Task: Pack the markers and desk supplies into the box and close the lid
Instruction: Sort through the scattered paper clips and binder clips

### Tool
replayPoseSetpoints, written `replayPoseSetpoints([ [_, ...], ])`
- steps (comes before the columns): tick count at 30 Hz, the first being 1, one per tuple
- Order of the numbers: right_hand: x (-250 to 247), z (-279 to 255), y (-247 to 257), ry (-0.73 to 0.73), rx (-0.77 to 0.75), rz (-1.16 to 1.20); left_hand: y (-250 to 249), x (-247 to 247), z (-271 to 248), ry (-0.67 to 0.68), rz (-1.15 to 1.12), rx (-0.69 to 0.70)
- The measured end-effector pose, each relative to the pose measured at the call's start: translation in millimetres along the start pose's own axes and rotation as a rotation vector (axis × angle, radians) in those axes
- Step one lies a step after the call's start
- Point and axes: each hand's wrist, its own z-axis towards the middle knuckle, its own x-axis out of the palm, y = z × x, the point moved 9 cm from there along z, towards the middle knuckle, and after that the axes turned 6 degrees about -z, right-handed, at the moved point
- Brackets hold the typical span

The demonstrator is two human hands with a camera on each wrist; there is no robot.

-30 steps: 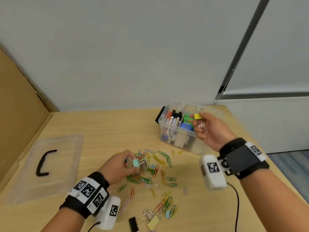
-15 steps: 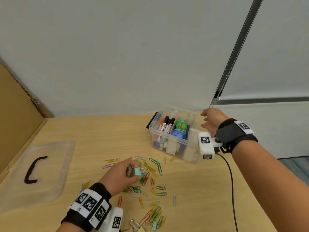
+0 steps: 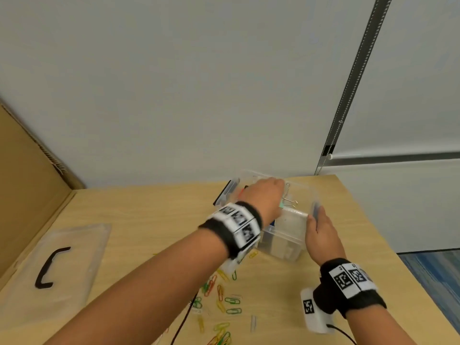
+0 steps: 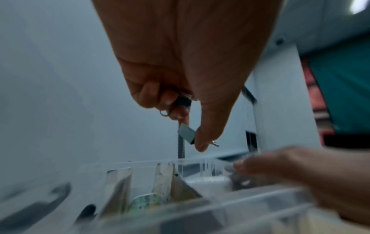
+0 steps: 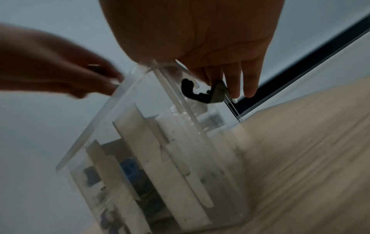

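Wood desk (image 3: 149,220) runs under everything, and we take the clear box (image 3: 286,242) at its far right as our landmark. Half a second ago our left hand (image 3: 263,195) was down among the paper clips (image 3: 219,292) in front of the box, pinching a mint binder clip (image 4: 186,133); now we have it over the open box, thumb and fingers curled round that clip and a darker one tucked higher in the fist. Our right hand (image 3: 321,232), which reached past the box's right end, now grips that end, fingers curled by the black latch (image 5: 202,91). We judge the drop is next. Many clips lie in front of the box, and the lid (image 3: 57,265) sits well left of it, so closing is some way off.
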Motion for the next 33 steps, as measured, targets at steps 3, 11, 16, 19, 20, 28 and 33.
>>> replayPoseSetpoints([
  [3, 1, 2, 0, -0.008, -0.022, -0.002, -28, 25, 45, 0.149, 0.2, 0.036],
  [11, 1, 1, -2, -0.022, -0.014, -0.014, -25, 97, 85, 0.515, 0.39, 0.061],
  [16, 1, 0, -1, -0.007, 0.002, -0.023, -25, 55, 73, 0.356, 0.081, 0.049],
  [19, 1, 1, -2, -0.003, 0.018, -0.039, -10, 11, 41, 0.192, -0.117, 0.06],
  [20, 1, 1, -3, -0.003, 0.027, -0.05, -3, -2, 26, 0.144, -0.157, 0.073],
  [28, -5, -2, -4, -0.036, 0.071, -0.114, 102, -45, -130, -0.068, -0.307, -0.067],
  [33, -25, -43, 74, -0.273, -0.378, -0.273, 176, -18, -210, 0.003, -0.27, -0.279],
])
